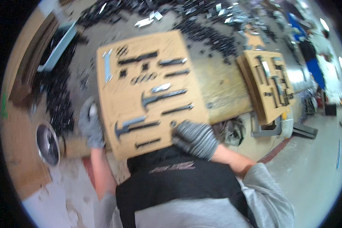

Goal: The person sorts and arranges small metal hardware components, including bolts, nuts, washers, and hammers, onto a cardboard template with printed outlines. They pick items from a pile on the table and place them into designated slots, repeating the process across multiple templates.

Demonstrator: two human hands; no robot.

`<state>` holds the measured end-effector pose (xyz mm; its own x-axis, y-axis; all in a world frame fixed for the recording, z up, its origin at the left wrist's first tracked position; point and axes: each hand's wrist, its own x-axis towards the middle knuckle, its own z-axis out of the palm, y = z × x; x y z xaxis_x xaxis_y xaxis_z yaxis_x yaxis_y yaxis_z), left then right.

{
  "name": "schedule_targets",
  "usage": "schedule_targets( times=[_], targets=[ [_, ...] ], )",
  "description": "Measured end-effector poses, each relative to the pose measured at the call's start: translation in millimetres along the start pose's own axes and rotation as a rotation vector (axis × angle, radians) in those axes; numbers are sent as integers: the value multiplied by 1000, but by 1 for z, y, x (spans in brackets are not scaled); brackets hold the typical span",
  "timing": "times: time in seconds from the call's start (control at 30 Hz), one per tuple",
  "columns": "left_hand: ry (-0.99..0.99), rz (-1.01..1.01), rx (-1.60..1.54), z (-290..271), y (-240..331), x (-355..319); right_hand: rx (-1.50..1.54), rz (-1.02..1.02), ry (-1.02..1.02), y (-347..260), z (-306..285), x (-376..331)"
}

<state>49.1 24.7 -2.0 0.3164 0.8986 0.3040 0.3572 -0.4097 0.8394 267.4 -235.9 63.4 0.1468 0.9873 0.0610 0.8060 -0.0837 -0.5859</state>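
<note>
Near the body, the left hand and right hand, both gloved, clench the tool board's opposite edges, steadying it level above the worktop.

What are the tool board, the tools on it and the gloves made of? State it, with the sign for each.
Tool board: looks like cardboard or fibreboard, matte tan, flat.
Hammers and wrench: apparently metal, with grey-silver glints on dark shapes.
Gloves on left hand and right hand: grey knit fabric, ribbed look; blur leaves any coating unclear.

Wooden workbench bears scattered black parts and a tool board.
</note>
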Motion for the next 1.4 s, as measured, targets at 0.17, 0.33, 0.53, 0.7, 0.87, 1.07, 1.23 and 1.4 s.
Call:
schedule_targets(
  times=[0.17,0.33,0.53,0.7,0.87,1.07,1.23,1.4],
  targets=[
    [54,-83,-68,-5,-24,-9,146,110,46,25,-39,20],
    [59,-88,-92,3,-26,-3,-236,386,457,137,-89,75],
    [47,-29,-1,-1,-21,-2,-201,526,298,201,-90,114],
    [66,-100,-53,1,-21,-4,91,442,277,180,-78,94],
    [50,-59,-50,1,-19,-6,383,333,104,109,-60,79],
    [59,-82,-57,2,-18,-6,16,211,131,87,-49,80],
    [59,-74,-45,0,-17,-5,233,482,139,90,-50,89],
    [14,-44,6,3,-7,-1,175,513,196,98,-46,88]
  ],
)
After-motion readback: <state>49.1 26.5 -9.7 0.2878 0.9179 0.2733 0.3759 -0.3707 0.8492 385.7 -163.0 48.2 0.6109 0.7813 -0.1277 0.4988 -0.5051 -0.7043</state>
